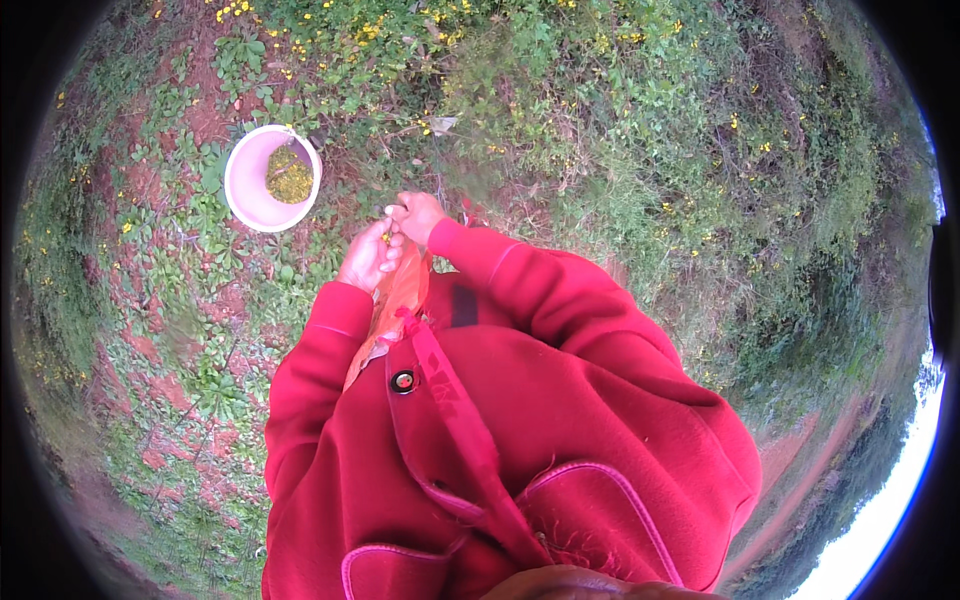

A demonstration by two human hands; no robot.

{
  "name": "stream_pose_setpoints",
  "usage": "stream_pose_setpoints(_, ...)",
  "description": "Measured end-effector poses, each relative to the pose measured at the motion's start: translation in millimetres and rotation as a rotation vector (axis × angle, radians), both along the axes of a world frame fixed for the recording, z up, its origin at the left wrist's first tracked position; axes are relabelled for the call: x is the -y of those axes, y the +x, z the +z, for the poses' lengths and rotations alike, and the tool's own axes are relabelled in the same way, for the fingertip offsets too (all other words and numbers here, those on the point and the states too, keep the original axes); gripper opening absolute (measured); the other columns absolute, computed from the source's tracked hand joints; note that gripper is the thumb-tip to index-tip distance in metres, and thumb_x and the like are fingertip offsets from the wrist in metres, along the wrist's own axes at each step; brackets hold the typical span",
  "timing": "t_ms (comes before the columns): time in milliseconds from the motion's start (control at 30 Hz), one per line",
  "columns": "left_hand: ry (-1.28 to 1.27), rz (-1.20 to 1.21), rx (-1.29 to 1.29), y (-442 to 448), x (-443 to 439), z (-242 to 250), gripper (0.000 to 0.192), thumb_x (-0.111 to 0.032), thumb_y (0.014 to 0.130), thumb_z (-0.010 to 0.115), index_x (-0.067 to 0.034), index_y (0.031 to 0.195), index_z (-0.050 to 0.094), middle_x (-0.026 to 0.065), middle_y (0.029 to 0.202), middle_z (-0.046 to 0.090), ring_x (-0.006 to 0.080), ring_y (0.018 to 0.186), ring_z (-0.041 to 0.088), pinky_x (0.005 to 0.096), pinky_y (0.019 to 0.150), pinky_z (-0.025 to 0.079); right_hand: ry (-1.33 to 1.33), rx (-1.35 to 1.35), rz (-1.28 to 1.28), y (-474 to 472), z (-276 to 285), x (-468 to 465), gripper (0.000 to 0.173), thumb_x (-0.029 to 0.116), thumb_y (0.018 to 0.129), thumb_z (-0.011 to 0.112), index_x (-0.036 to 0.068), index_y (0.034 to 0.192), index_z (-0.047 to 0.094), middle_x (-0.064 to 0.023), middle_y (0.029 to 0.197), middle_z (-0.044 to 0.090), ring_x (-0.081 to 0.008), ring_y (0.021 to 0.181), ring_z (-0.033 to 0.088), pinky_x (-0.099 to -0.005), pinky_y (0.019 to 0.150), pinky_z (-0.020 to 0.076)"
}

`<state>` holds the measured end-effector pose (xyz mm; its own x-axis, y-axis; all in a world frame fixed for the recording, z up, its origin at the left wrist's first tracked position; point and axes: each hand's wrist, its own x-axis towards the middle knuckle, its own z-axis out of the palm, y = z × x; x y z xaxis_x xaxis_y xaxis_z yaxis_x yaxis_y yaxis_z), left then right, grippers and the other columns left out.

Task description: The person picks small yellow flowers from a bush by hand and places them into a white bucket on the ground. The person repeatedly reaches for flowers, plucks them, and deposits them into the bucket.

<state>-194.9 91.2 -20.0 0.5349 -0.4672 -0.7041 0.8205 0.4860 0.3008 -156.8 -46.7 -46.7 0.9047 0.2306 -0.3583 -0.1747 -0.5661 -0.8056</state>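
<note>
My left hand [367, 255] is curled with its palm turned up, and a bit of yellow flower [387, 238] shows among its fingers. Against its fingertips, my right hand [418, 216] is bent in a pinch; whatever lies between its fingers is too small to make out. Just below both hands hangs an orange bag [401, 289], in front of the red coat [525, 397]. A pink-red cloth strap [454, 397] runs from the bag up across the chest. To the left of the hands stands a pale pink bucket [251, 180] with yellow flower heads [291, 178] at its bottom.
Leafy shrubs with yellow blossoms [367, 34] grow ahead, and dense green growth [592, 150] spreads to the right. Low weeds cover reddish soil [206, 112] on the left. A pale scrap [442, 124] lies among the stems beyond the hands.
</note>
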Motion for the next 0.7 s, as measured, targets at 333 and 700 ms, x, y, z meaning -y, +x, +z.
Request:
stream_pose_setpoints(333, -0.253, -0.068, -0.191, 13, 30, -27, 0.018, -0.025, 0.09, 0.039, -0.01, 0.081, 0.044, 0.0007, 0.067, 0.041, 0.0084, 0.049, 0.038, 0.0189, 0.033, 0.025, -0.094, 0.031, -0.163, 14, -21, 42, 0.029, 0.029, 0.08, 0.054, 0.0, 0.078, 0.056, -0.021, 0.073, 0.059, -0.0373, 0.072, 0.058, -0.0435, 0.066, 0.045)
stream_pose_setpoints(700, 0.141, 0.324, -0.119, 42, -44, -82, 0.018, -0.018, 0.087, 0.05, -0.004, 0.1, 0.052, 0.0008, 0.073, 0.047, 0.0094, 0.055, 0.042, 0.0206, 0.042, 0.033, -0.473, -0.187, -0.26, 28, -124, 193, 0.027, 0.028, 0.078, 0.054, 0.014, 0.099, 0.063, -0.014, 0.09, 0.063, -0.0301, 0.084, 0.061, -0.0384, 0.073, 0.0474)
